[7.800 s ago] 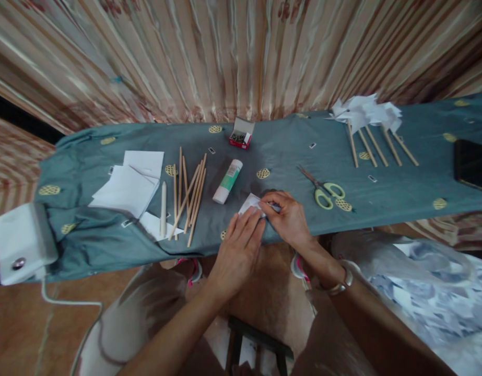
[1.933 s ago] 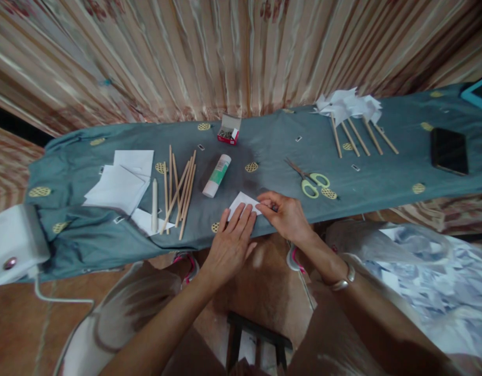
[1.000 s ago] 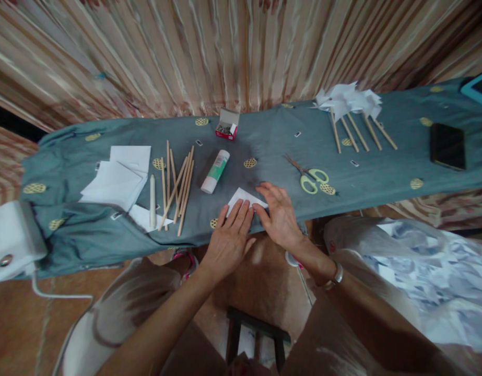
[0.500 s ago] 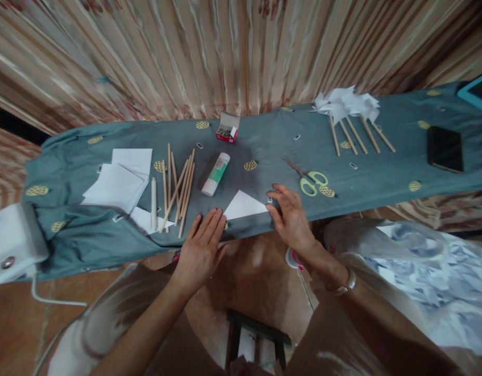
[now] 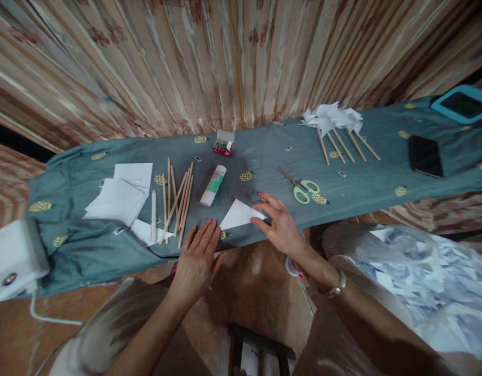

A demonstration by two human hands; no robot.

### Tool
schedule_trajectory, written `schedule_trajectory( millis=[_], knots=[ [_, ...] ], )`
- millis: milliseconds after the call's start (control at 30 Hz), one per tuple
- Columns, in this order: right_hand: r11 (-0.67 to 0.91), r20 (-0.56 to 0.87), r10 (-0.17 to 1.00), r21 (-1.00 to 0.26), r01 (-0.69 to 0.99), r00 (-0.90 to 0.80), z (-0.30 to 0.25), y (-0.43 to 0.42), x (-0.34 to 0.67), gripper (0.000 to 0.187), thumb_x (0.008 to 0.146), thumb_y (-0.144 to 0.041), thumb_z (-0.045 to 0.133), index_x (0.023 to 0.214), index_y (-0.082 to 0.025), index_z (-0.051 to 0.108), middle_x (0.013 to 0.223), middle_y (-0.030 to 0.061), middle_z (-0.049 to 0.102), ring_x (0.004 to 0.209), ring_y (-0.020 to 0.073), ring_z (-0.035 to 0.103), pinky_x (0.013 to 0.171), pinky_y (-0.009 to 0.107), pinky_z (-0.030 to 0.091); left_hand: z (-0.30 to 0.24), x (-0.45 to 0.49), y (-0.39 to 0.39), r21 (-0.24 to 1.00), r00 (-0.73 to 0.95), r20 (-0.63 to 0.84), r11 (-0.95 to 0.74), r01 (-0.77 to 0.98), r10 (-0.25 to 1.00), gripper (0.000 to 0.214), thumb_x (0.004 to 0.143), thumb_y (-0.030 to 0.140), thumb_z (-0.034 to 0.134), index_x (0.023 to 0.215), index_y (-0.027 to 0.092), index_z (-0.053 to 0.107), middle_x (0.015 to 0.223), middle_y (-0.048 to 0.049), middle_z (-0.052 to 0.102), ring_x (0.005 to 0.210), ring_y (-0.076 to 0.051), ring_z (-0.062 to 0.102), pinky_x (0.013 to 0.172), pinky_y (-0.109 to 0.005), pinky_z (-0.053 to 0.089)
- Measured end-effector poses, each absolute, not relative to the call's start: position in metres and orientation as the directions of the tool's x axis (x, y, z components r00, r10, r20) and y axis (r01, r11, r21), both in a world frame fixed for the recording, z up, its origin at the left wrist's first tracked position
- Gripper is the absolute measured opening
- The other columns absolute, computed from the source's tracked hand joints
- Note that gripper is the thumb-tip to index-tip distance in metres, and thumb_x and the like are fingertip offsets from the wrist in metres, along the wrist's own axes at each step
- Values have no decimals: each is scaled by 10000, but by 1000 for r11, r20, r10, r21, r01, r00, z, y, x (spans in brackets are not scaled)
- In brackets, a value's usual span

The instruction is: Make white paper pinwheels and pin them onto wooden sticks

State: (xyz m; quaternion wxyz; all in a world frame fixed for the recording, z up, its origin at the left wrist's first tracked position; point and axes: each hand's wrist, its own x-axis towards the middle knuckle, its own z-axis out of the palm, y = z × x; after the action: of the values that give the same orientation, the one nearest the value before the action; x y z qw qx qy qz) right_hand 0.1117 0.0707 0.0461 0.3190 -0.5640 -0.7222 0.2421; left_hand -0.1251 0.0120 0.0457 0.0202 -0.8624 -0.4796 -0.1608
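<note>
A white paper triangle lies near the front edge of the cloth-covered table. At its left corner my left hand rests flat, fingers stretched out. My right hand is over the triangle's right corner, thumb and fingers apart; its fingertips partly cover the paper, and I cannot tell how firmly they touch it. Behind the triangle lies a white and green glue stick. Green-handled scissors lie partly open behind my right hand. Several wooden sticks are left of the glue.
White paper sheets and a white pen-like stick lie left. A small red box of metal pieces stands behind. Paper pinwheels, a phone and a blue-framed tablet are right. A paper-filled bag sits below.
My right hand has slid left over the triangle's right corner, its thumb and fingers spread wider. My left hand stays flat beside the left corner. The view has shifted slightly.
</note>
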Motion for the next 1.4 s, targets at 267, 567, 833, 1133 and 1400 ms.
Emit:
schedule_trajectory(
  millis=[267,567,833,1133,1400],
  knots=[
    [228,158,973,-748,623,-168,50,77,107,281,777,-258,677,1053,-212,652,1350,144,574,1262,283,524,1061,498,383,51,-120,28,243,389,313,-469,849,867,420,945,319,491,1309,113,529,1359,-179,576,1245,-292,551,1046,-480,457],
    [213,124,971,-840,499,-206,53,80,107,49,776,-184,632,799,-220,656,1342,122,571,1271,252,525,1071,486,368,58,-116,45,650,192,221,-291,702,956,482,967,438,401,1266,111,591,1312,-174,617,1231,-261,575,1053,-449,456],
    [280,206,953,-881,382,-223,73,76,111,75,793,-197,612,810,-234,674,1391,85,523,1293,239,501,1082,464,365,75,-102,62,967,33,-222,216,133,975,564,684,575,707,1003,110,732,886,-105,761,740,-202,689,702,-300,544],
    [334,292,942,-856,395,-164,83,76,120,191,831,-280,605,1010,-241,659,1354,102,565,1274,242,524,1057,441,406,75,-96,62,939,28,-341,342,-46,940,397,594,515,771,583,134,660,483,16,558,422,-65,436,449,-192,351],
    [51,330,940,-392,919,89,55,109,200,340,818,-257,509,1115,-147,632,1099,227,662,1034,367,606,921,534,463,80,-109,75,991,-211,-115,126,39,971,308,608,398,727,487,169,560,480,41,512,436,-80,459,441,-202,409]
  ],
)
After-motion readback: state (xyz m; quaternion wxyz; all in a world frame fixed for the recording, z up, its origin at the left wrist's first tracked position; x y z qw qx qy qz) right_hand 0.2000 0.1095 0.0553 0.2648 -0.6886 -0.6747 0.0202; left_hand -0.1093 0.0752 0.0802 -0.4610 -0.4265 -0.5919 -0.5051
